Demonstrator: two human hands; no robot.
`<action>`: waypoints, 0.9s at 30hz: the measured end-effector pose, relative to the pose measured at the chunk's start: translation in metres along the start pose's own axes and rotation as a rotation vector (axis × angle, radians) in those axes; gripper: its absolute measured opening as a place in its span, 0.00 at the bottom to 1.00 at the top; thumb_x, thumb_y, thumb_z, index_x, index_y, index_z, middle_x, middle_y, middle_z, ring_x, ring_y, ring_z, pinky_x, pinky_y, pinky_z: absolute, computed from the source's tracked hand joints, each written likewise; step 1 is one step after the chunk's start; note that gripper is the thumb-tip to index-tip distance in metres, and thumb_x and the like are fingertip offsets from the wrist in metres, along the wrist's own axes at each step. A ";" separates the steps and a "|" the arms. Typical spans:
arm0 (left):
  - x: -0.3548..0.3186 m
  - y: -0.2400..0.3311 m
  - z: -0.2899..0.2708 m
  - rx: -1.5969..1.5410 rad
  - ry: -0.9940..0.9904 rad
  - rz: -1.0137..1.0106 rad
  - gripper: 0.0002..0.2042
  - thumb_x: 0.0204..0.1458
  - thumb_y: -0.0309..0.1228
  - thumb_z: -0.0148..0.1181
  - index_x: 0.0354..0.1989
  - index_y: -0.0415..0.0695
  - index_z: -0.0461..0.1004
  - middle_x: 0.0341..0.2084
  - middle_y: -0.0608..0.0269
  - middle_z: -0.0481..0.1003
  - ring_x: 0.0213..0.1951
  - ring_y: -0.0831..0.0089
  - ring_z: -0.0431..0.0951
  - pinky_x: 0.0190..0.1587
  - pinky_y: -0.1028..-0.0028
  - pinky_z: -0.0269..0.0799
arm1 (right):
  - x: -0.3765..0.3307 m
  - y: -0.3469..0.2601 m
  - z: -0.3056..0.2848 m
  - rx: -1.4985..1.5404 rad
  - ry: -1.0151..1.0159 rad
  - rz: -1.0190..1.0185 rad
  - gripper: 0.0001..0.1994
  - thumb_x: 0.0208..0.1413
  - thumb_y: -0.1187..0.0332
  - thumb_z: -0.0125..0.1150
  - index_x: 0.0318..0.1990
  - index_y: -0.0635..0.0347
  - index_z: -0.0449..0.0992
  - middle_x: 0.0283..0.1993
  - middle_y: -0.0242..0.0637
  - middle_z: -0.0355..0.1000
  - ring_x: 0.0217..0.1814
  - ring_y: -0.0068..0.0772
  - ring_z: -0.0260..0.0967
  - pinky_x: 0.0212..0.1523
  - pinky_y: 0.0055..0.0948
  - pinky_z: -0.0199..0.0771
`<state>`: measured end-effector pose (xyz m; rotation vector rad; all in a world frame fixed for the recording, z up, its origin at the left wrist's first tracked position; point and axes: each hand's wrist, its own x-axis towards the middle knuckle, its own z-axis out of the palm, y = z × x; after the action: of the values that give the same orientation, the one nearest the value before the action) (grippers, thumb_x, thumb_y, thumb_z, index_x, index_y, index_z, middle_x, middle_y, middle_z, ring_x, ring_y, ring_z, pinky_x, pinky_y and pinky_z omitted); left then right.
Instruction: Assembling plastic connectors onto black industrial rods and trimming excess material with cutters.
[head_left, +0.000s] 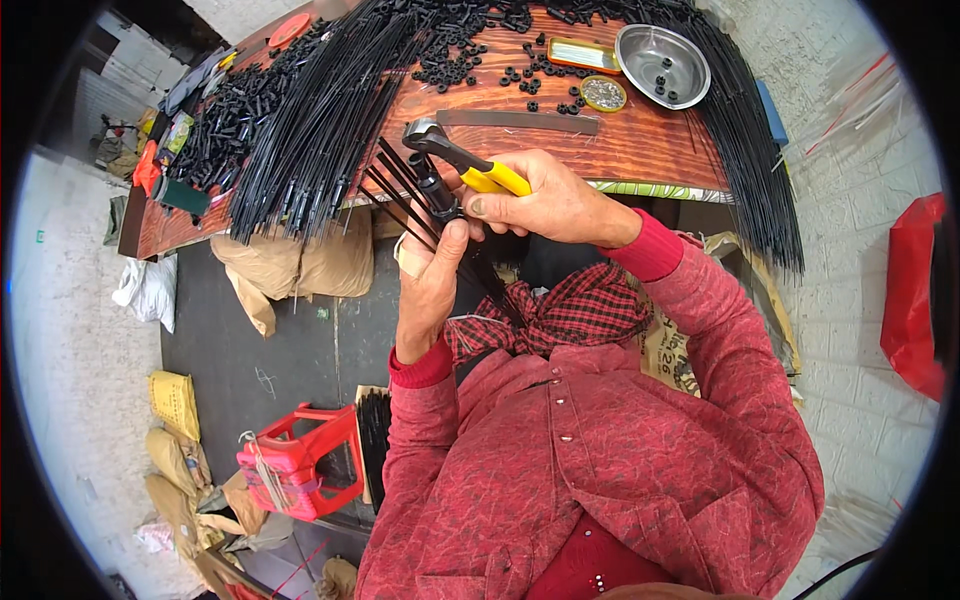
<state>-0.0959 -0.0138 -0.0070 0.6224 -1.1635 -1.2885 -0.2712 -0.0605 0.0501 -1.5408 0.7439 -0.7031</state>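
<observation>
- Wooden surface (640, 150) sits ahead of the person, white brick wall to the right, grey floor below with sacks and a red plastic stool (300, 465).
- Left hand (430, 285): fingers clenched around a bundle of black rods (405, 195) with a black fitting (437, 195) on it, held up in the air just off the surface's near edge.
- Right hand (545, 200): fingers clenched on the yellow handles of the pliers (465, 160); the plier head sits at the top of the fitting, touching or nearly so, I can't tell which.
- Risk: left thumb sits right beside the fitting; a slip of the plier head would likely pinch it.
- Risk: rods fan out loosely above the grip; a skewed squeeze could bend one or push the fitting on crooked.
- Risk: work is held free over the floor, so a dropped fitting would fall among the sacks.
- Heaps of long black rods (310, 130) hang over the surface's near-left edge and far-right corner; one snagged by a sleeve could drag the others off.
- Loose black ring parts (455, 60) lie scattered near the far edge.
- Packages: flat orange rectangular tin (583, 55) and small round yellow-rimmed tin (603, 93) by the steel bowl (662, 62) near the far-right corner; red round lid at the far-left corner.
- Brown printed sack (668, 350) below the near-right edge, tan sack (300, 260) under the near-left edge, yellow sack (175, 400) on the floor, red bag (915, 300) by the wall.
</observation>
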 end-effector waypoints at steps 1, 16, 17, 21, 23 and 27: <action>0.000 0.000 0.000 -0.010 -0.002 0.003 0.23 0.60 0.33 0.57 0.61 0.37 0.61 0.40 0.64 0.71 0.38 0.78 0.71 0.44 0.77 0.67 | 0.000 0.000 0.000 0.007 0.006 0.002 0.11 0.60 0.62 0.59 0.39 0.61 0.74 0.25 0.26 0.68 0.23 0.14 0.62 0.24 0.17 0.63; 0.001 -0.006 -0.004 -0.033 -0.004 -0.020 0.22 0.59 0.33 0.57 0.59 0.38 0.61 0.40 0.64 0.72 0.37 0.77 0.71 0.44 0.77 0.68 | 0.000 -0.003 -0.003 0.008 -0.008 -0.002 0.11 0.58 0.64 0.60 0.41 0.64 0.75 0.27 0.29 0.74 0.25 0.16 0.67 0.26 0.18 0.68; 0.001 -0.006 -0.004 -0.033 -0.003 -0.020 0.22 0.59 0.33 0.57 0.59 0.38 0.61 0.40 0.64 0.72 0.37 0.77 0.71 0.44 0.77 0.68 | 0.000 -0.003 -0.003 0.008 -0.009 -0.002 0.11 0.58 0.64 0.60 0.41 0.64 0.75 0.27 0.29 0.74 0.25 0.16 0.67 0.26 0.18 0.68; 0.002 -0.007 -0.004 -0.042 -0.013 -0.022 0.22 0.59 0.33 0.58 0.58 0.38 0.62 0.39 0.65 0.72 0.38 0.77 0.71 0.44 0.77 0.68 | 0.001 -0.001 -0.003 0.010 -0.007 -0.001 0.12 0.58 0.63 0.60 0.41 0.63 0.74 0.26 0.27 0.71 0.24 0.15 0.64 0.24 0.18 0.65; 0.002 -0.006 -0.003 -0.044 -0.010 -0.022 0.21 0.59 0.33 0.58 0.58 0.38 0.62 0.39 0.64 0.72 0.38 0.77 0.71 0.44 0.77 0.68 | 0.001 -0.001 -0.003 0.012 -0.010 0.000 0.12 0.59 0.62 0.61 0.41 0.62 0.73 0.25 0.26 0.68 0.23 0.14 0.62 0.23 0.17 0.63; 0.002 -0.002 0.000 -0.034 0.017 -0.021 0.21 0.59 0.33 0.58 0.58 0.38 0.62 0.39 0.64 0.72 0.37 0.77 0.71 0.44 0.77 0.68 | 0.001 -0.002 -0.003 0.011 -0.007 0.002 0.11 0.58 0.65 0.60 0.40 0.63 0.75 0.27 0.28 0.73 0.24 0.14 0.65 0.24 0.17 0.66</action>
<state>-0.0969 -0.0158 -0.0080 0.6214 -1.1215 -1.3159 -0.2725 -0.0631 0.0523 -1.5315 0.7348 -0.6992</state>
